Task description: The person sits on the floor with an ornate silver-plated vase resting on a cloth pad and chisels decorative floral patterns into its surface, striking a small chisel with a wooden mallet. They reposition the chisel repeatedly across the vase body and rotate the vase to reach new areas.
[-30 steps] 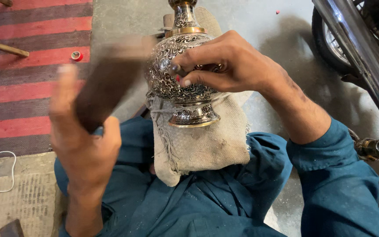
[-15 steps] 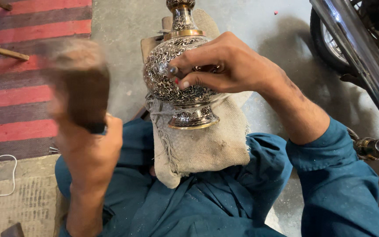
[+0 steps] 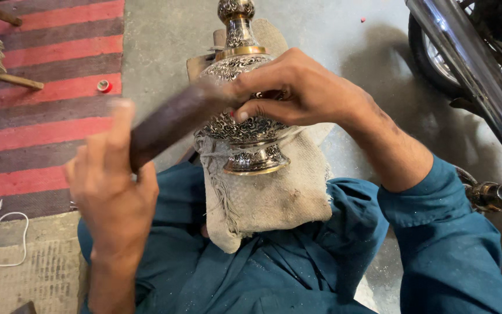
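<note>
Two hands busy on one ornate metal vase (image 3: 245, 110), laid on coarse cloth (image 3: 268, 197) over lap — cloth cushions it, stops rolling. Right hand (image 3: 297, 93) fingers curled over vase body, pressing it steady. Left hand (image 3: 111, 186) wrapped closed around dark wooden mallet (image 3: 175, 119), head blurred at vase side. Around: striped rug (image 3: 42, 87), motorcycle wheel (image 3: 454, 52) close on right — little elbow room there.

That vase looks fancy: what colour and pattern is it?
The vase is silvery metal with dense engraved scrollwork and gold-toned bands; the head view shows it best.
</note>
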`<action>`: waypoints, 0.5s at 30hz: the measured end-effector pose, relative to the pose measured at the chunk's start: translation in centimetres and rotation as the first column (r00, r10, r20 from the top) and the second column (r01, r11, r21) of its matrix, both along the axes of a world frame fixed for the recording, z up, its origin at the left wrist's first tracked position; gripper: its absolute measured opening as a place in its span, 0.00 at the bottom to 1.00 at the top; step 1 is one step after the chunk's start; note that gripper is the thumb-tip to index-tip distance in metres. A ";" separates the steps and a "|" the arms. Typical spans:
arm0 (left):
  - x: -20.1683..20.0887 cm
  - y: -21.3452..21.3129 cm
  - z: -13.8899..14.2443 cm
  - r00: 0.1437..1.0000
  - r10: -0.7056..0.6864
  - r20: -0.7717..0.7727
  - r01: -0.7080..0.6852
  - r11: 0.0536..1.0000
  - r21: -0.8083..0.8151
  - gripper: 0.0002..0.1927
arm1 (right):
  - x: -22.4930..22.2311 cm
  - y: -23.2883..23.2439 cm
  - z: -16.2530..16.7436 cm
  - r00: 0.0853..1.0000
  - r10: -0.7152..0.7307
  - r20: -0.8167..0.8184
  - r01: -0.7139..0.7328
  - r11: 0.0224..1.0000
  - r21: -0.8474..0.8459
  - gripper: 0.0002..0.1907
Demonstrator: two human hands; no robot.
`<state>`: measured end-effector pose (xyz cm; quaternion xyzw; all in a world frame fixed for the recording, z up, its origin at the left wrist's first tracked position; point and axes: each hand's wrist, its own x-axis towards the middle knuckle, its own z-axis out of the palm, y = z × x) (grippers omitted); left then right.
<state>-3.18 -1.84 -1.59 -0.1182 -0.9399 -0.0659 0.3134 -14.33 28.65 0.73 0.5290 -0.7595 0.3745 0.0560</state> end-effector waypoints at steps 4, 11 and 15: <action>0.0 0.0 0.0 0.999 -0.045 0.028 0.039 0.985 0.169 0.39 | 0.4 0.0 0.1 1.000 -0.020 0.020 0.021 0.994 -0.103 0.16; 0.7 1.4 0.0 0.987 -0.140 -0.073 0.158 0.876 0.456 0.35 | 0.7 0.1 -0.2 0.999 -0.038 0.007 0.039 0.994 -0.098 0.16; 0.7 0.4 1.1 0.988 0.105 0.111 -0.104 0.994 -0.017 0.35 | 0.4 0.1 -0.5 1.000 -0.015 -0.016 0.013 0.992 -0.122 0.15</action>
